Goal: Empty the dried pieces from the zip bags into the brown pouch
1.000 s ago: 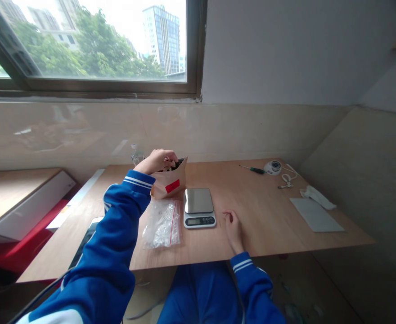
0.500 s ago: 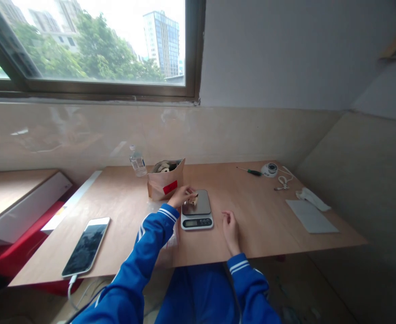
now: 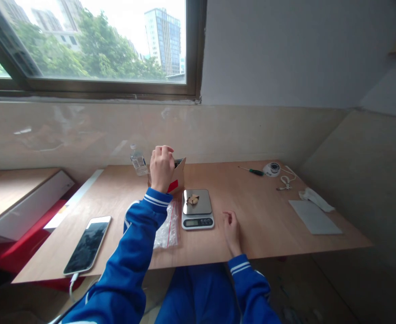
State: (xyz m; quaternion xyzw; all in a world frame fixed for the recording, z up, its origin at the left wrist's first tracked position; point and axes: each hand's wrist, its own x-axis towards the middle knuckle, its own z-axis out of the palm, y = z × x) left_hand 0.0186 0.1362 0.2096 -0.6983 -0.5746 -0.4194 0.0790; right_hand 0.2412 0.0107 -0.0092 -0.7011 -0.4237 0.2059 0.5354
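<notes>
My left hand (image 3: 162, 167) is over the mouth of an upright brown paper bag (image 3: 179, 180) with a red label. Its fingers bend down toward the opening, and their tips are hidden. On the steel plate of a digital kitchen scale (image 3: 198, 221) lie a few tan pieces (image 3: 193, 200) with dark edges, resembling dried mushroom. To the right of the scale my right hand (image 3: 231, 227) rests on the table, its fingers loosely curled in with nothing visible in them. A clear zip bag (image 3: 169, 229) lies partly beneath my left forearm.
A water bottle (image 3: 138, 163) stands behind the paper bag. At the left lies a phone (image 3: 88, 245) with a cable. Toward the right are a screwdriver (image 3: 256, 172), a white dome camera (image 3: 271, 169), its cable, a white sheet (image 3: 314, 218) and a crumpled tissue (image 3: 316, 199).
My left hand has let go of the tan pieces on the scale and moved up and left to the paper bag. My right hand has stayed in place.
</notes>
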